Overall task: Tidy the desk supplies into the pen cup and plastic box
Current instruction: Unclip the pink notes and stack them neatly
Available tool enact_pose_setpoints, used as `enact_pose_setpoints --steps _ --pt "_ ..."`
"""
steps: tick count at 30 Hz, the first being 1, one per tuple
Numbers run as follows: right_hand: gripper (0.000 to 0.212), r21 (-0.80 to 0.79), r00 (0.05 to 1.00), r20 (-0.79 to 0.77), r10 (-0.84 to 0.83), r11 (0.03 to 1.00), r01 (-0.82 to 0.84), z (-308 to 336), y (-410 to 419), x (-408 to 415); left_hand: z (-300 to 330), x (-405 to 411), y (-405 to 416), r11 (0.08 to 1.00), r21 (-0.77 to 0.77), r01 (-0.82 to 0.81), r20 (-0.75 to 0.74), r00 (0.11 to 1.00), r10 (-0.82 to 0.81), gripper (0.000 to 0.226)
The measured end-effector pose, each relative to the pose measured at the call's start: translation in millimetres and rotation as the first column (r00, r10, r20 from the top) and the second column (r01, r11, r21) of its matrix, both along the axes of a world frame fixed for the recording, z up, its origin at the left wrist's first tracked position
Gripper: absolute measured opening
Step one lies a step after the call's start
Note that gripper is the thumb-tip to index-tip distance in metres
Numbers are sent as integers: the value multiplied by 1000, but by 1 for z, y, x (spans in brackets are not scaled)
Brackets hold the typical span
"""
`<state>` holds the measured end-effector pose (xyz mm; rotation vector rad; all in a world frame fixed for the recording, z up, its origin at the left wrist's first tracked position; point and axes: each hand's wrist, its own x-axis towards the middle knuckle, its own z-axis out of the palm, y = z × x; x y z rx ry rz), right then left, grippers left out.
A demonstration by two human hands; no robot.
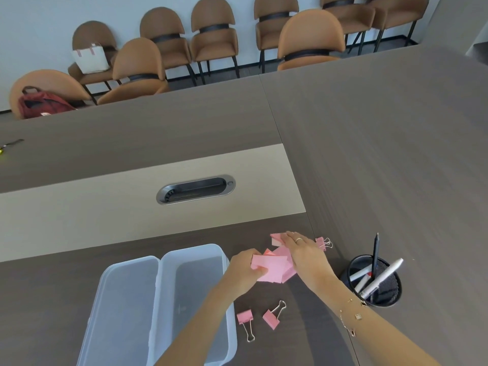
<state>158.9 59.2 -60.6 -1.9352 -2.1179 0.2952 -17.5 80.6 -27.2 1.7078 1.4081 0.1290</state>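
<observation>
My left hand [244, 269] grips a pink sticky-note pad [268, 262] just right of the clear plastic box [169, 262]. Beneath and beside that pad lie more pink sticky notes [282, 273] in a loose pile. My right hand [303, 250] lies flat over the pile, its fingertips on another pink pad [276, 237]. The box stands open and empty, its lid [124, 307] lying to its left. A black mesh pen cup [373, 281] at the right holds several pens. Three pink binder clips lie loose: one [323, 243] past my right hand, two [245, 322] [273, 317] near the box.
A grey oval cable port [195, 189] sits in the beige strip of the table beyond the box. A small dark object [10, 145] lies at the far left edge. Brown chairs line the wall, one with a red backpack [43, 104], one with a white bag [91, 58].
</observation>
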Motion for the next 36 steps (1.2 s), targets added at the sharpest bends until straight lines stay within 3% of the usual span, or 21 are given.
enact_pose_setpoints --steps 3,7,12,17,20,23,26,30,34,36 --pt "68 -6 999 34 -18 1000 19 -9 -9 0 6 -8 -1 996 -68 58 11 998 -57 11" --pt "57 -154 1000 6 -20 988 20 -28 -23 -1 16 -22 4 976 -119 180 -87 978 -191 13" --pt "61 -215 986 -22 -166 964 157 -25 -23 -20 24 -32 16 997 7 76 -98 992 -75 7" --pt "69 -252 980 16 -197 948 195 -21 -21 -32 23 -30 12 999 29 32 -49 998 -31 8" --pt "61 -242 974 1 -226 945 220 -27 -20 -33 20 -28 7 999 31 -12 -26 1000 13 9" --pt "63 -280 978 142 -154 941 188 -32 -19 -33 17 -28 2 999 35 -35 -13 999 35 8" --pt "84 -272 968 235 -91 950 155 -41 -22 -31 14 -27 1 997 56 -43 -21 999 45 11" --pt "95 -263 935 354 14 961 85 -41 -30 -20 11 -23 0 994 92 49 -101 994 -40 26" --pt "85 -247 964 264 16 968 52 -30 -35 -7 6 -19 -4 991 109 78 -142 988 -62 29" --pt "65 -215 990 139 -5 976 35 -14 -36 -4 2 -18 -6 991 117 70 -115 992 -57 21"
